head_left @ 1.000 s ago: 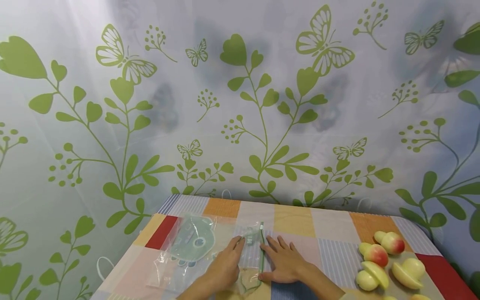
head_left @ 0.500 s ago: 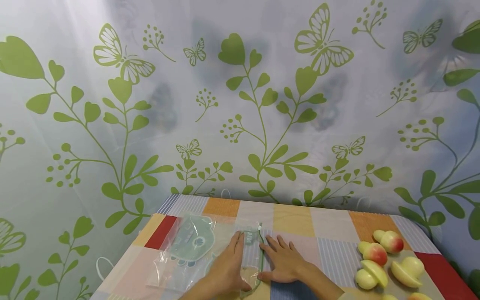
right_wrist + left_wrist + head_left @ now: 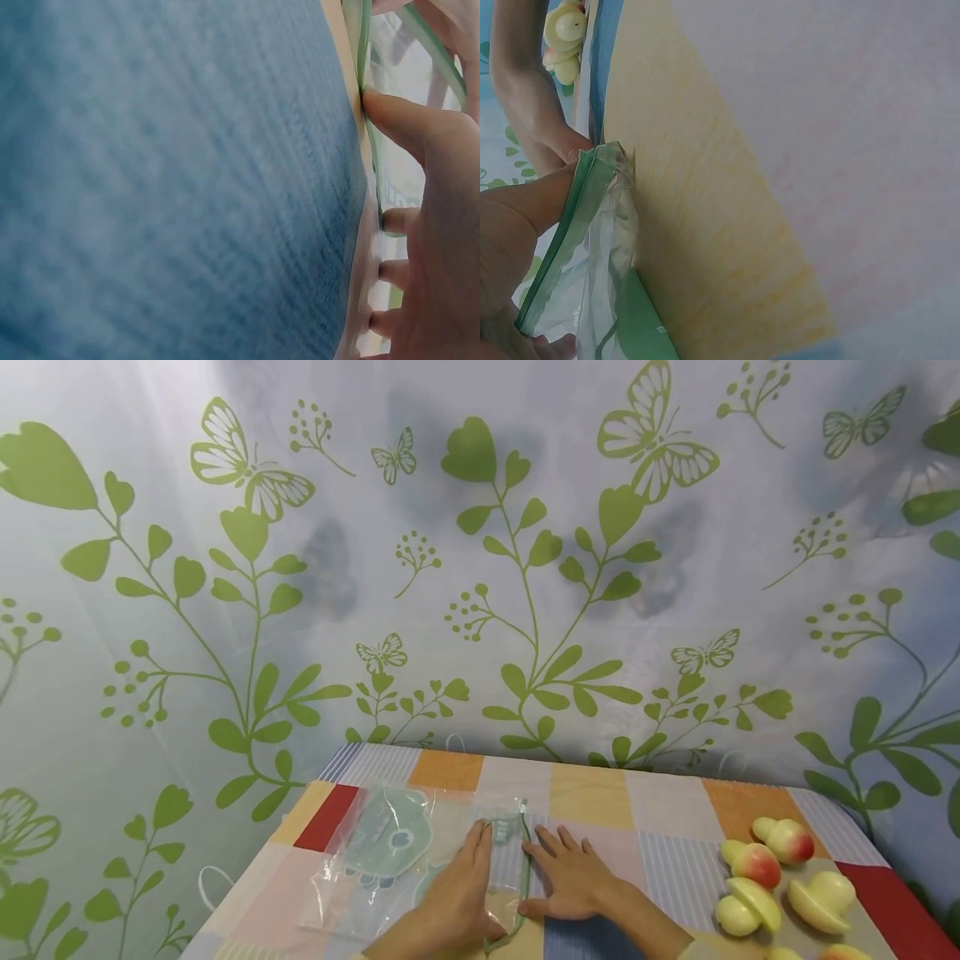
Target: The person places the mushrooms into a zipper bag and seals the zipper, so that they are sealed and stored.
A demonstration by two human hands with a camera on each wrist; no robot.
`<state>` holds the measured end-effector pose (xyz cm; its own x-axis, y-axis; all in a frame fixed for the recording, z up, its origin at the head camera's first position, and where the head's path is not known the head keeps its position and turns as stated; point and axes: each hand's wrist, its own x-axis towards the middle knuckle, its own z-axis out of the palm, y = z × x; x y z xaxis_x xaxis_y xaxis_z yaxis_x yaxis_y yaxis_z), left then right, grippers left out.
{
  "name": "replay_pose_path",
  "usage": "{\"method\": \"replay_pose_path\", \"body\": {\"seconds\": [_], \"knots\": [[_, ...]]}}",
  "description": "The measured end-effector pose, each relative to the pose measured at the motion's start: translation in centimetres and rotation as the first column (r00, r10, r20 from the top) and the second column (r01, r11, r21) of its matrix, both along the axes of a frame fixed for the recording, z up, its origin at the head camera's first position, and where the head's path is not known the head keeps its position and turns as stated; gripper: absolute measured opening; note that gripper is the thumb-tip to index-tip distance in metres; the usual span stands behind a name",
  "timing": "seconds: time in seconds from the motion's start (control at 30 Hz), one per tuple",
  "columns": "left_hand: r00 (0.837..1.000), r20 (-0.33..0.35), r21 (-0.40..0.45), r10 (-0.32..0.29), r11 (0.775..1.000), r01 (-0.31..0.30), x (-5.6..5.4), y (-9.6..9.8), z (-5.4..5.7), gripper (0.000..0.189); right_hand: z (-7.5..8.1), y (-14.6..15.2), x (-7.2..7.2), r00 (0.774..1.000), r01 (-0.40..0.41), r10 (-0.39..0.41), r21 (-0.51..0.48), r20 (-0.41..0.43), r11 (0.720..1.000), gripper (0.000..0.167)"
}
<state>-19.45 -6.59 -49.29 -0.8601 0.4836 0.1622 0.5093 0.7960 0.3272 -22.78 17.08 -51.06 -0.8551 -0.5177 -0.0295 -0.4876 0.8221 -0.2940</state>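
A clear zip bag (image 3: 390,843) with a green cartoon print and green zip strips lies on the patchwork cloth, its mouth parted towards the right. My left hand (image 3: 459,885) is at that mouth, thumb and fingers spread apart along the upper green strip (image 3: 555,247). Fingers spread, my right hand (image 3: 570,877) rests beside the lower green strip. In the right wrist view, its thumb (image 3: 394,112) and fingertips touch that strip and the cloth. Between the two hands, the inside of the bag shows the cloth through it.
On the right, a grey-brown board (image 3: 862,927) bears several pale yellow fruit-like pieces, including a yellow one (image 3: 821,902). Two red-tipped ones, one a peach-like piece (image 3: 786,842), are behind them. A curtain (image 3: 337,610) with green leaves and butterflies hangs behind the table.
My left hand's thumb has spread away from its fingers, and the bag's mouth has parted wider. The right hand has stayed at the lower strip.
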Motion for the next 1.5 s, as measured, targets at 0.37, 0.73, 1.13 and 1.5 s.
{"method": "replay_pose_path", "body": {"seconds": [0.37,0.73,1.13,1.5], "knots": [[1.0,-0.011,-0.021,-0.017,1.0,0.017,-0.1,0.1,0.3,0.142,0.6,-0.1,-0.2,1.0,-0.01,0.01,0.0,-0.002,1.0,0.099],[0.999,-0.002,-0.073,-0.042,0.996,0.042,-0.4,0.3,0.8,0.14,1.3,-0.2,-0.2,1.0,-0.015,0.015,0.007,-0.008,1.0,0.109],[0.999,0.05,-0.088,-0.011,0.996,0.016,-0.7,0.7,0.8,0.14,2.7,0.6,-0.1,0.997,-0.058,0.058,-0.009,-0.053,0.998,0.107],[0.997,0.074,-0.036,0.004,0.999,-0.002,-0.7,0.5,0.7,0.141,5.7,3.5,1.4,0.996,-0.055,0.054,-0.013,-0.067,0.998,0.102]]}}
